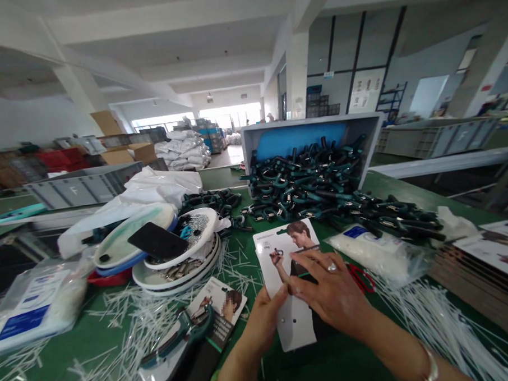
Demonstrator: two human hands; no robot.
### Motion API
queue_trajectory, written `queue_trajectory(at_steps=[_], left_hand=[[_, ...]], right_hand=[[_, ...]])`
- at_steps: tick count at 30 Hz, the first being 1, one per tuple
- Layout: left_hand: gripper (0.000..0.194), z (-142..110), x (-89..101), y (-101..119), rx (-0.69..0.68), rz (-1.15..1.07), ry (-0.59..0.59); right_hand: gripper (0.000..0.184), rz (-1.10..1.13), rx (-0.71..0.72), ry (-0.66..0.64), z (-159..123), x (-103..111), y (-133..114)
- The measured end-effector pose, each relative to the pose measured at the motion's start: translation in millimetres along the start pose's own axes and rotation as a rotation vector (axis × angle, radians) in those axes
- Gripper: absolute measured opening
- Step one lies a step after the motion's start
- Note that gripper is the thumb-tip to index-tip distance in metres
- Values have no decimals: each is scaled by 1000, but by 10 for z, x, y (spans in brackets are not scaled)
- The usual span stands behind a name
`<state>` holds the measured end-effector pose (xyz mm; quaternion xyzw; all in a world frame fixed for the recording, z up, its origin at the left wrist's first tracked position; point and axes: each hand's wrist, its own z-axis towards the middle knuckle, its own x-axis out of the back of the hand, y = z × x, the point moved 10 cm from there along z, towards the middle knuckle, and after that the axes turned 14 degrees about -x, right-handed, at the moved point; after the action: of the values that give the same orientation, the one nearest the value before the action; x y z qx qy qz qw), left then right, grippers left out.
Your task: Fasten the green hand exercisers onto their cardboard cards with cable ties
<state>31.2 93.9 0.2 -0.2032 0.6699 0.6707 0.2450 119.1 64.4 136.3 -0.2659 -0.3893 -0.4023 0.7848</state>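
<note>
Head view: left hand [263, 319] pinches a seemingly bare card [272, 268], right hand [334, 293] splayed over it; one tool [204, 326] lies carded, lower left, a heap [304, 177] uncarded, centre right.

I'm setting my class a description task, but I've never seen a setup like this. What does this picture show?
No machine here: a person works with two bare hands. The single picture comes from a camera on that person's head, looking forward and down. The left hand holds a printed card, its thumb on the front; the right hand spreads its fingers over that card. On the green table lie loose white plastic strips, round dishes with a dark phone resting on them, and a second card with a tool on it. Beyond, a grey crate lies on its side, its opening towards us, with many dark-handled tools heaped inside and spilling out.
</note>
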Motion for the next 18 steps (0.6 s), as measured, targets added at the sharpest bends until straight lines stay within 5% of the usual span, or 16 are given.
queue_trajectory(at_steps=[4, 8, 11, 13, 16, 18], left_hand=[[27, 3, 2, 19, -9, 51, -1], [27, 4, -46, 19, 9, 42, 1], [24, 20, -106, 38, 9, 39, -22], [26, 70, -71, 87, -16, 51, 12], [37, 212, 107, 153, -40, 96, 132], [43, 333, 208, 150, -21, 152, 176]], right_hand=[[17, 49, 38, 135, -51, -49, -44], [18, 187, 119, 315, -212, 169, -195], [14, 254, 79, 323, -259, 286, -138], [18, 232, -37, 274, -280, 299, 125], [30, 54, -417, 165, -465, 268, 972], [32, -166, -720, -117, -762, 73, 1655]])
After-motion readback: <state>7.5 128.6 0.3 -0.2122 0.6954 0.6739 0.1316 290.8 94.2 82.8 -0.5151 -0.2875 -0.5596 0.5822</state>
